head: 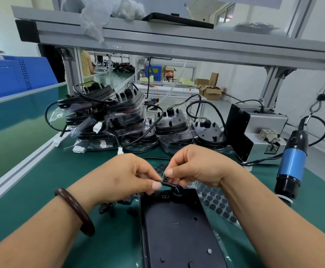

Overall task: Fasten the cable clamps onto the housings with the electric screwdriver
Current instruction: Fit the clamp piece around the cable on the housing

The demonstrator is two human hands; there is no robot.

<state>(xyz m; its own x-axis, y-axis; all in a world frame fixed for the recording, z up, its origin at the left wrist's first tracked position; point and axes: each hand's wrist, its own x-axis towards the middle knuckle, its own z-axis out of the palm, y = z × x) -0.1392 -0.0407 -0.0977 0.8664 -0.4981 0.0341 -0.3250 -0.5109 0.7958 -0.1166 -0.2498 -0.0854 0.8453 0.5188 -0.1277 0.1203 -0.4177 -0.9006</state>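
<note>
A flat black housing (177, 225) lies on the green mat in front of me, its far end under my hands. My left hand (126, 175) pinches the black cable (167, 184) where it enters the housing's round port. My right hand (196, 167) pinches a small black cable clamp (165, 179) just above that cable. The blue and black electric screwdriver (292, 163) hangs on a hook at the right, untouched. Several loose small black clamps (107, 207) lie on the mat below my left wrist.
Stacks of bagged black housings with cables (119, 120) fill the back of the bench. A grey screw feeder box (254, 132) stands at the right. A sheet of round black pads (215, 202) lies under my right wrist. An aluminium rail (22, 169) borders the mat on the left.
</note>
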